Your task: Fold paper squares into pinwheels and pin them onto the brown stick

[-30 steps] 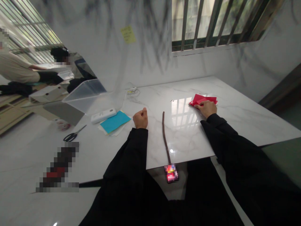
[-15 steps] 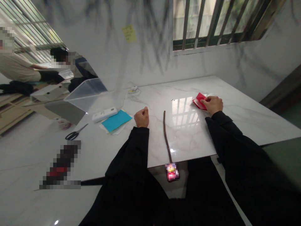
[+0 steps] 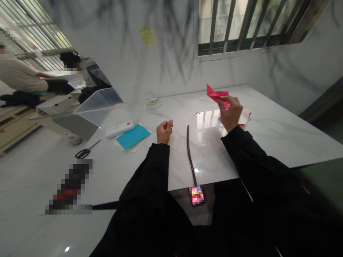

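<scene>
My right hand (image 3: 230, 113) pinches a folded piece of red paper (image 3: 218, 95) between thumb and fingers, raised above the white marbled table. Behind that hand, partly hidden by it, a red and white paper scrap (image 3: 244, 119) lies on the table. My left hand (image 3: 164, 132) is loosely closed, fingers curled in and thumb up, with nothing seen in it. To its left lies a stack of paper with a teal sheet (image 3: 133, 136) on top. A thin dark brown stick or cord (image 3: 189, 150) stretches between my forearms toward a blurred, lit screen (image 3: 197, 195) at the table's edge.
Scissors (image 3: 83, 153) and a long white device (image 3: 120, 130) lie on the left, near a clear plastic bin (image 3: 103, 101). A pixelated dark object (image 3: 70, 187) is closer to me. A small white item with a cable (image 3: 152, 100) sits by the wall. Two people (image 3: 24, 75) sit beyond.
My right hand has lifted the red paper off the table, up and to the left, uncovering the red and white scrap. My left hand has shifted slightly right and turned a little.
</scene>
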The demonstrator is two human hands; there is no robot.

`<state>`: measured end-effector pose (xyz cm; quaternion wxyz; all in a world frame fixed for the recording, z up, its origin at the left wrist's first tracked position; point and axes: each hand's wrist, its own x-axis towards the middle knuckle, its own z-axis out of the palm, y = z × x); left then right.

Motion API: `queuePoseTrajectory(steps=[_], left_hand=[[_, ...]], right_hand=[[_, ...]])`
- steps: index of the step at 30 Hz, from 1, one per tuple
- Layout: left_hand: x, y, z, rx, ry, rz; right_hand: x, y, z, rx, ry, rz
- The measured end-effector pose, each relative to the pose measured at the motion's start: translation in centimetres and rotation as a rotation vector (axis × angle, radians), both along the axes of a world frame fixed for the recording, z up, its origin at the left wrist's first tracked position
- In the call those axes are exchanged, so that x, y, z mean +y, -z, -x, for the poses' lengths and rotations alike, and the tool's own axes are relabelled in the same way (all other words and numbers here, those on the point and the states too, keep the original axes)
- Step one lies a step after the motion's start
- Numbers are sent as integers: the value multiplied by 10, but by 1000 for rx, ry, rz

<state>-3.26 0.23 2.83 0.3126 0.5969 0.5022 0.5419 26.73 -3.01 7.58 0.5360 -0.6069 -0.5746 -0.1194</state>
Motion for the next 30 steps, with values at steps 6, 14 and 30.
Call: queuePoseTrajectory(steps=[6,14,30], left_hand=[[-1,-6,0,-429,230,199],[10,10,1,-500,191,265],[29,25,9,-712,144,157]], right_hand=[[4,29,84,-121,-454,21],[10,56,117,-420,-663,70],[28,73,92,353,-502,262]])
